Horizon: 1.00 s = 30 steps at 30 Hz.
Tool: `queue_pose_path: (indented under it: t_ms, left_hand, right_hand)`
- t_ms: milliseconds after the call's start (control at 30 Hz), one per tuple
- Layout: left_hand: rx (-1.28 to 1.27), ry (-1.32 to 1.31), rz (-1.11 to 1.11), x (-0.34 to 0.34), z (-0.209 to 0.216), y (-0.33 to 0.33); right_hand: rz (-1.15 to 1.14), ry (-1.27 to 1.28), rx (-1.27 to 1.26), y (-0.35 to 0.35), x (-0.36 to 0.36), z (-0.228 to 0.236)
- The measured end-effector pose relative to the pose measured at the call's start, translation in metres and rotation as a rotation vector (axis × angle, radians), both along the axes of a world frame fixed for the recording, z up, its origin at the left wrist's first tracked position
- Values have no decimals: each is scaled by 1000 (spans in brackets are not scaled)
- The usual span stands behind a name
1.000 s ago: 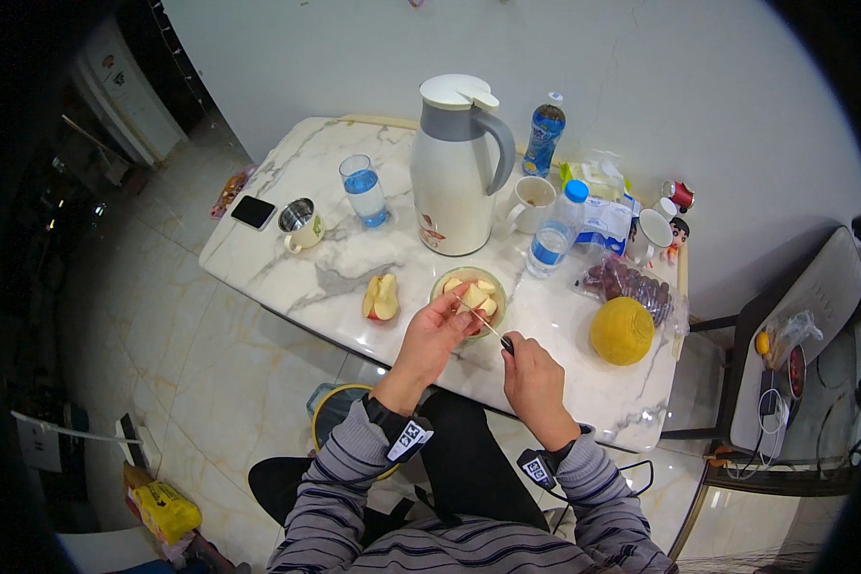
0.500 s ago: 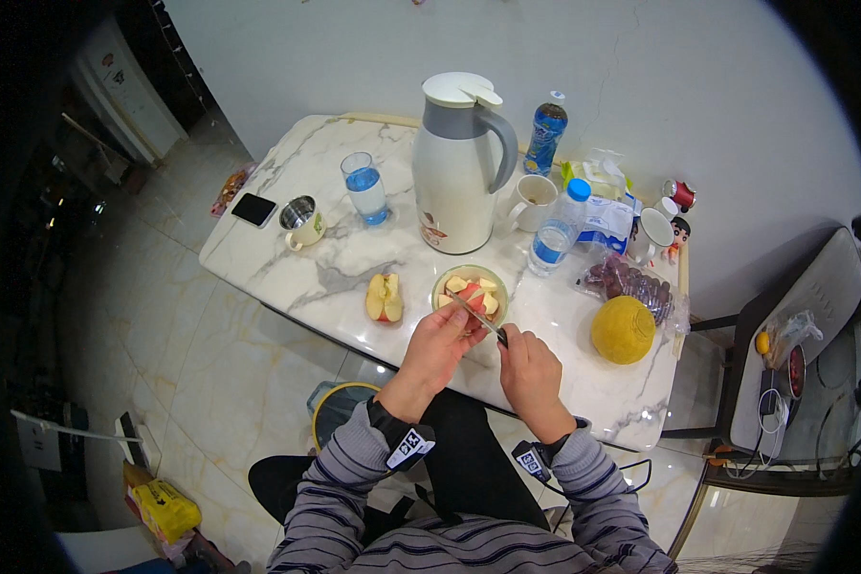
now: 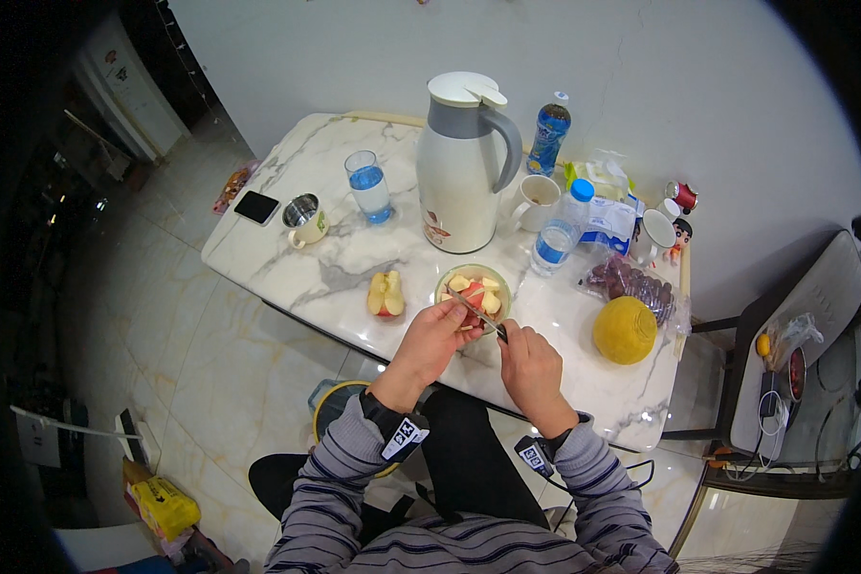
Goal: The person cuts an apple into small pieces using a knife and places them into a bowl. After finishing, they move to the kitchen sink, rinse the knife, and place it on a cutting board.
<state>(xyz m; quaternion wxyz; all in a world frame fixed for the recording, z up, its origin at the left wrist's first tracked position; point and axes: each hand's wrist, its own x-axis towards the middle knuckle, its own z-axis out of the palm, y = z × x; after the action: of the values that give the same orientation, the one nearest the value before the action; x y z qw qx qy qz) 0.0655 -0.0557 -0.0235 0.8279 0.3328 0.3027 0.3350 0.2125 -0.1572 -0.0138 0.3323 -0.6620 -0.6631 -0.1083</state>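
Note:
Over the near rim of a bowl (image 3: 507, 304) of cut apple pieces (image 3: 489, 287), my left hand (image 3: 434, 337) pinches a piece of apple, mostly hidden by its fingers. My right hand (image 3: 532, 368) is wrapped round the dark handle of a small knife (image 3: 486, 323). The knife's blade slants up and left across the left fingertips and the apple piece, above the bowl. To the left of the bowl, a partly cut apple (image 3: 386, 295) with a notch in its top rests on the marble-patterned table (image 3: 325, 273).
Behind the bowl stands a tall white jug (image 3: 457, 182). A glass of water (image 3: 368, 188), a cup (image 3: 304, 222) and a phone (image 3: 255, 208) are on the left. At right are a water bottle (image 3: 558, 234), bagged grapes (image 3: 631, 284) and a yellow round fruit (image 3: 625, 330). A bin (image 3: 327, 407) stands below the table edge.
Both hands keep their hold over the bowl, with the left hand and wrist shifted very slightly. The view has moved a little; the things on the table have stayed in place.

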Motion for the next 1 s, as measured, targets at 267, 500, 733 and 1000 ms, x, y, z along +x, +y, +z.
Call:
queue_pose_path:
  t_ms: [267,500,733,1000]
  left_hand:
    - [691,412,151,5,2,-3]
    - [43,54,-68,-4,4,7]
    - [885,591,105,4,-8,3]
    - [319,209,-63,-2,-13,14]
  right_hand:
    - [1,-5,-14,3,1,-4]
    - [24,-67,-2,5,5,-5]
    - [31,74,-76,8,1,-6]
    - [79,201,-94,13,0,-9]
